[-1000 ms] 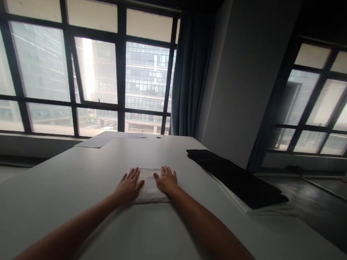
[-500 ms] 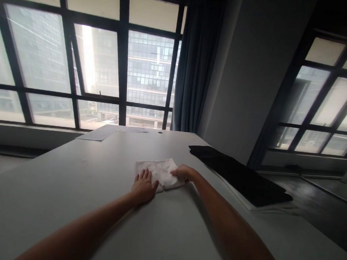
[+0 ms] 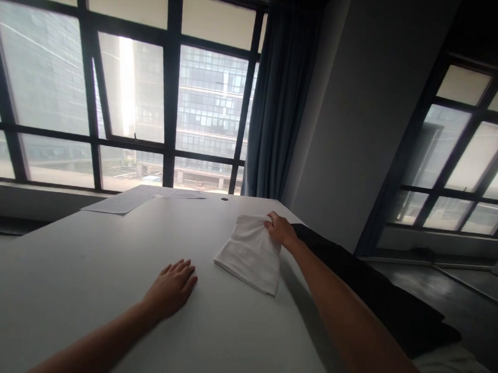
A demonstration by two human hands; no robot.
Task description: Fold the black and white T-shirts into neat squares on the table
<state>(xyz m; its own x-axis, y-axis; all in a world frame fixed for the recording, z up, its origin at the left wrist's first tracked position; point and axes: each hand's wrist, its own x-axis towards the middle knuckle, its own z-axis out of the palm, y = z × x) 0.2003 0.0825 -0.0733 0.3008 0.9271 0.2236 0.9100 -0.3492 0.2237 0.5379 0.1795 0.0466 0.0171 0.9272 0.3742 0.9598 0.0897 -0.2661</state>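
Observation:
A folded white cloth (image 3: 251, 249) hangs from my right hand (image 3: 280, 229), which pinches it at its upper right corner. The cloth is raised at that end, and its lower edge hangs at or just above the white table (image 3: 151, 242); whether it touches I cannot tell. My left hand (image 3: 174, 286) lies palm down on the tabletop, to the left of the cloth and apart from it, fingers stretched forward and nothing in them. Part of a black folded cloth (image 3: 373, 292) is hidden behind my right forearm.
Sheets of paper (image 3: 120, 201) lie at the table's far left edge. A dark round cable hole (image 3: 225, 199) sits near the far edge. White fabric (image 3: 454, 363) shows by the black cloth on the right. Beyond stand windows, a blue curtain (image 3: 275, 109) and a pillar (image 3: 351, 120).
My right hand has lifted the white cloth and carried it to the right, and the cloth now hangs down. My left hand has come off it and moved left onto the bare tabletop.

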